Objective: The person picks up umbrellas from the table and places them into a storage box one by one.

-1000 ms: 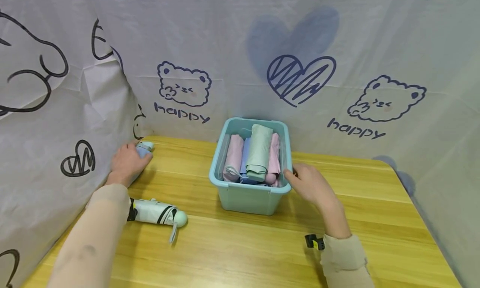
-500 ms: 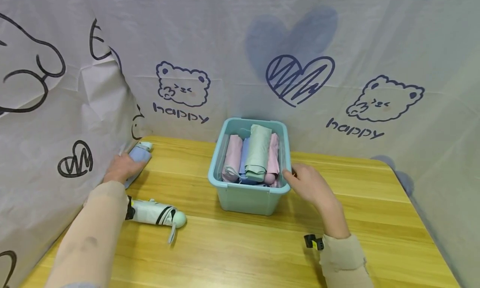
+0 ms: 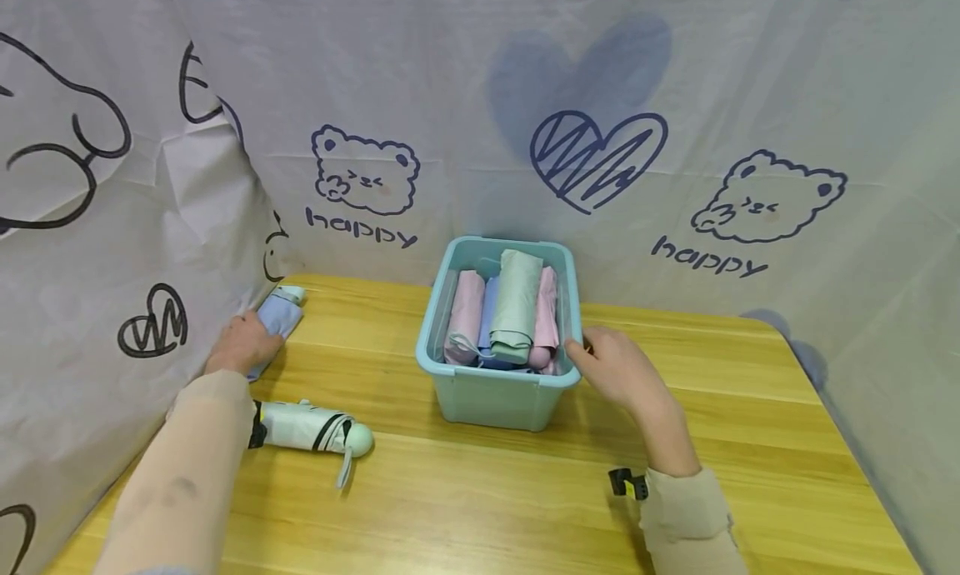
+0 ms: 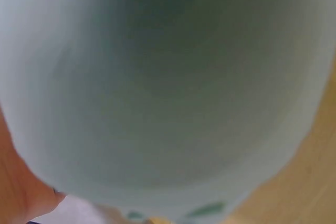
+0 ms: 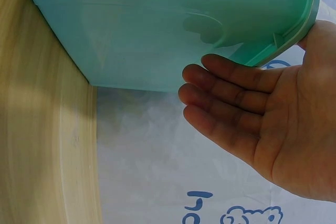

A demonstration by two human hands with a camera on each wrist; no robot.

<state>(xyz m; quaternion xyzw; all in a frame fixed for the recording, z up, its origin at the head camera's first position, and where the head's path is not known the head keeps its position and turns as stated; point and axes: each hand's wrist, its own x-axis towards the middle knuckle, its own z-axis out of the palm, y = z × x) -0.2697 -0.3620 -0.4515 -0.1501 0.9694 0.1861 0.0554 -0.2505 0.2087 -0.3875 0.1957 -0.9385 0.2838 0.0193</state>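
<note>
At the left of the table, a folded blue umbrella (image 3: 279, 315) with a pale end lies against the draped sheet. My left hand (image 3: 242, 343) grips its near part, fingers on one side and thumb on the other. Below that hand lies a folded white umbrella (image 3: 307, 425) with black stripes, a round mint handle and a strap. A pale, blurred surface (image 4: 168, 129) fills most of the left wrist view. My right hand (image 3: 618, 362) holds the light blue plastic bin (image 3: 491, 396) by its right rim. Its thumb hooks over the rim (image 5: 311, 9), with the other fingers (image 5: 226, 121) extended outside.
Inside the bin stand several folded umbrellas, among them a mint one (image 3: 517, 300), a pink one (image 3: 467, 312) and a blue one. White sheets (image 3: 480, 175) with bear and heart drawings hang behind and beside the wooden table (image 3: 465, 508).
My left hand has slid back toward me along the blue umbrella, uncovering more of its far part. The right hand and the bin keep their places.
</note>
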